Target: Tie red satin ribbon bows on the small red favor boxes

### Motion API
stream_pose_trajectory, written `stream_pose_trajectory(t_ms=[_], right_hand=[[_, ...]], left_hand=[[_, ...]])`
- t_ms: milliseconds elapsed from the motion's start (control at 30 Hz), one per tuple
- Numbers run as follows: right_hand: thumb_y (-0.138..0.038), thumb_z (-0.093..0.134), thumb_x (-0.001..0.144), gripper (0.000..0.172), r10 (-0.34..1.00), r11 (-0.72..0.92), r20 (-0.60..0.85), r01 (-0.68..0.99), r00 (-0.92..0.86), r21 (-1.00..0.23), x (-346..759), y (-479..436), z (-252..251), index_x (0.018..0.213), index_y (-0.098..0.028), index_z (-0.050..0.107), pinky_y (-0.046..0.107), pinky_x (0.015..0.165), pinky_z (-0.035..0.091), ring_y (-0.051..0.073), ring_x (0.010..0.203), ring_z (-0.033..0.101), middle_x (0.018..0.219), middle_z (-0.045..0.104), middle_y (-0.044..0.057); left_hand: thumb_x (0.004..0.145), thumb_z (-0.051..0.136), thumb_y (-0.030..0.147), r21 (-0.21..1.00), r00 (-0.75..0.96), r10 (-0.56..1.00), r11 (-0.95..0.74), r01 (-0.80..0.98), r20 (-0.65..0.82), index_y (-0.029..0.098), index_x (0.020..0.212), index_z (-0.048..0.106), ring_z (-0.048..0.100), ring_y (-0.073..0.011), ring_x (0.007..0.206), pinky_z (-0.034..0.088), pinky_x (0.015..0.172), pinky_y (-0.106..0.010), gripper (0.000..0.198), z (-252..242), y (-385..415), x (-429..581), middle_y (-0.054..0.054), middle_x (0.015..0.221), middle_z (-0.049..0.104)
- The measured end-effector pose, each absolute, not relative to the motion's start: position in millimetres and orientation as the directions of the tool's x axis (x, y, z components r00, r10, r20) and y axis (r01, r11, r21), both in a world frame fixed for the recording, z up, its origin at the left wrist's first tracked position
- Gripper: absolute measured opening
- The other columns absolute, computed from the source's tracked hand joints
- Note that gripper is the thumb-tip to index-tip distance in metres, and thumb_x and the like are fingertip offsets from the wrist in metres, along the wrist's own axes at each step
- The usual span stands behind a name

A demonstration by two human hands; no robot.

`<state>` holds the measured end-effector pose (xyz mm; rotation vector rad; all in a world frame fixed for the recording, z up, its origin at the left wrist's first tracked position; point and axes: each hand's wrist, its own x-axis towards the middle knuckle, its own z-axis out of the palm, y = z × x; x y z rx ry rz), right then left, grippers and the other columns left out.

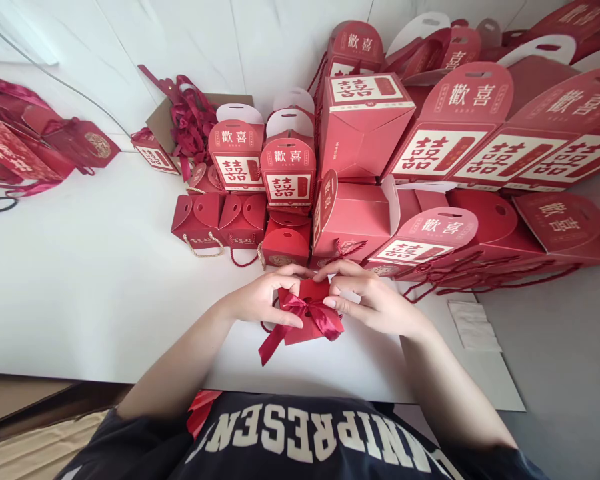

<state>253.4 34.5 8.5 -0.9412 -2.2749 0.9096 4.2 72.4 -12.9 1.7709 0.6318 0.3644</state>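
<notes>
A small red gift box point(307, 293) lies on the white table point(90, 293) just in front of me, with a dark red satin ribbon point(310, 315) tied round it. My left hand point(265, 297) grips the box's left side, fingers curled over the ribbon knot. My right hand point(375, 297) holds the right side, thumb and fingers pinched at the ribbon. One loose ribbon tail point(270, 347) hangs toward me.
Several red gift boxes with handles point(287, 167) stand stacked behind the hands. Larger ones point(445, 140) pile up at the right. A heap of red ribbons point(190, 113) lies at the back, red bags point(25, 147) at far left, folded white paper point(473, 323) on the right.
</notes>
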Motion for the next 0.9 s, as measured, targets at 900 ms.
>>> stream_pose_trajectory(t_ms=[900], right_hand=[[-0.021, 0.052, 0.098, 0.033, 0.826, 0.562, 0.381, 0.657, -0.415, -0.503, 265, -24, -22, 0.13, -0.025, 0.057, 0.046, 0.094, 0.051, 0.029, 0.119, 0.059, 0.136, 0.059, 0.012]], left_hand=[[0.069, 0.081, 0.037, 0.959, 0.774, 0.629, -0.167, 0.23, -0.076, 0.017, 0.068, 0.054, 0.05, -0.0294, 0.13, 0.04, 0.108, -0.041, 0.034, -15, 70, 7, -0.011, 0.139, 0.053]])
